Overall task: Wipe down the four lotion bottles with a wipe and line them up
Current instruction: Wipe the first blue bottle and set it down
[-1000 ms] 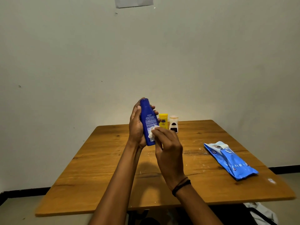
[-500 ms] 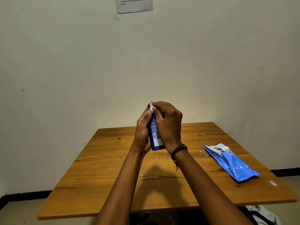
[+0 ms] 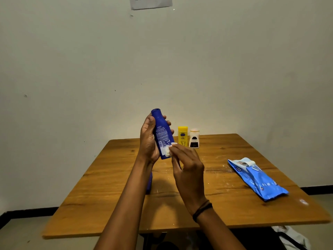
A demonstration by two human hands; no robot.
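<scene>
My left hand [image 3: 148, 139] grips a tall dark blue lotion bottle [image 3: 161, 132] upright above the wooden table [image 3: 111, 204], its printed back label facing me. My right hand [image 3: 187, 168] pinches a small white wipe [image 3: 168, 150] against the bottle's lower right side. A yellow lotion bottle [image 3: 182, 135] and a small white bottle with a dark label [image 3: 194, 139] stand side by side at the table's far edge. A sliver of another blue object [image 3: 149, 183] shows behind my left forearm; I cannot tell what it is.
A blue pack of wipes [image 3: 257, 179] lies on the right side of the table with its flap peeled open. A paper sheet [image 3: 151, 2] hangs on the wall above. Some cloth [image 3: 292, 239] lies on the floor under the table's right front corner.
My right hand has slid with the wipe from the top of the blue bottle down to its lower part. The yellow and white bottles behind are visible again.
</scene>
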